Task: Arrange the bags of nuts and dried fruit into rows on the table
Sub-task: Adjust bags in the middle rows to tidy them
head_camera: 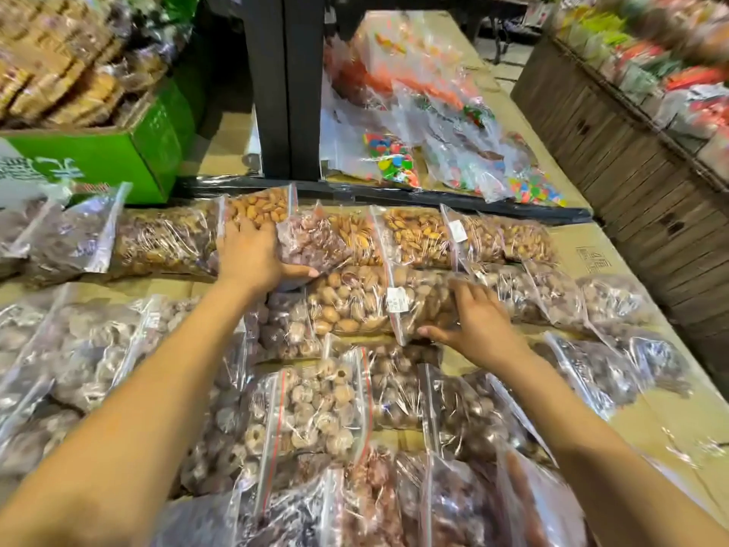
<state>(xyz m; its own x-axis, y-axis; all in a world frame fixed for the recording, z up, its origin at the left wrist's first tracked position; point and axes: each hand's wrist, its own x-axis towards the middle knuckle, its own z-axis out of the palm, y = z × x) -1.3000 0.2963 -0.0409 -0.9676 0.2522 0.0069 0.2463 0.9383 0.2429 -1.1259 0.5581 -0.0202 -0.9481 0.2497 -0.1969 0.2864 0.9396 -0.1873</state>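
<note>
Several clear zip bags of nuts and dried fruit lie in rough rows on the cardboard-covered table (615, 254). My left hand (252, 256) grips the left edge of a bag of pinkish-brown dried fruit (311, 240) in the back row, with its fingers resting against a bag of almonds (258, 209). My right hand (473, 319) holds the right end of a bag of large tan nuts (355, 300) with a white label, thumb under its edge. A bag of pale round dried fruit (311, 412) sits nearer to me.
A green carton (114, 155) stands at the back left beside stacked biscuits. A black post (286, 84) rises behind the back row. Bags of coloured candy (394, 159) lie beyond it. A wooden display counter (631, 159) runs along the right.
</note>
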